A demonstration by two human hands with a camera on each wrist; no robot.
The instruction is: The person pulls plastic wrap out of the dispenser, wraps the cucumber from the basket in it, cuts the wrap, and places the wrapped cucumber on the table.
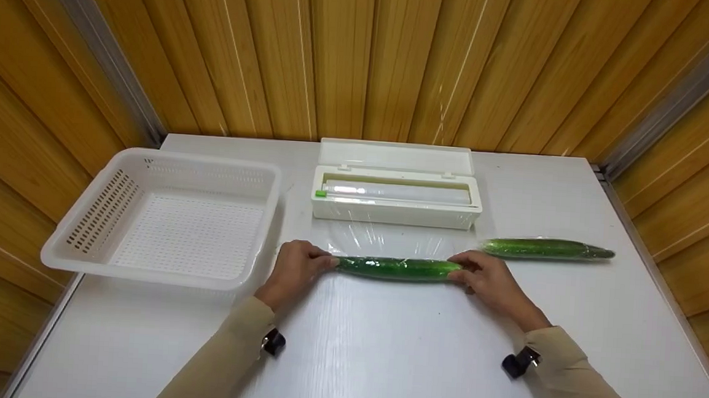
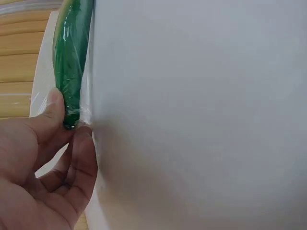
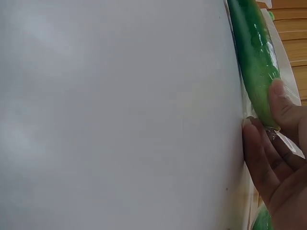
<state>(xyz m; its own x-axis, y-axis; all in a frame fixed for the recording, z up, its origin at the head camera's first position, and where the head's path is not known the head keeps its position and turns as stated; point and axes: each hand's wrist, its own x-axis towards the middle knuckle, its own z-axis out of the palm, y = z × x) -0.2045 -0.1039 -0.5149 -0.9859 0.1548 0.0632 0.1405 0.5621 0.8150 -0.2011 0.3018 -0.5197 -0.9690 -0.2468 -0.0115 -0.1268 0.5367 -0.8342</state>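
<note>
A green cucumber (image 1: pixel 396 268) with clear plastic wrap over it lies crosswise in front of the wrap box. My left hand (image 1: pixel 298 270) grips its left end between thumb and fingers. At the paler right end my right hand (image 1: pixel 491 284) pinches it the same way. In the left wrist view the wrap clings to the dark cucumber (image 2: pixel 74 62), and the thumb presses its side near the tip. Film bunches at the cucumber's tip (image 3: pixel 261 103) by the fingers in the right wrist view. A sheet of cling film (image 1: pixel 383 237) runs from the box to the cucumber.
The white wrap box (image 1: pixel 396 214) stands at the back with its lid raised and a film roll (image 1: pixel 398 192) inside. A white plastic basket (image 1: pixel 159 276) sits at the left. Another wrapped cucumber (image 1: pixel 542 248) lies at the right. Wood-look panels (image 1: pixel 369 58) enclose the table.
</note>
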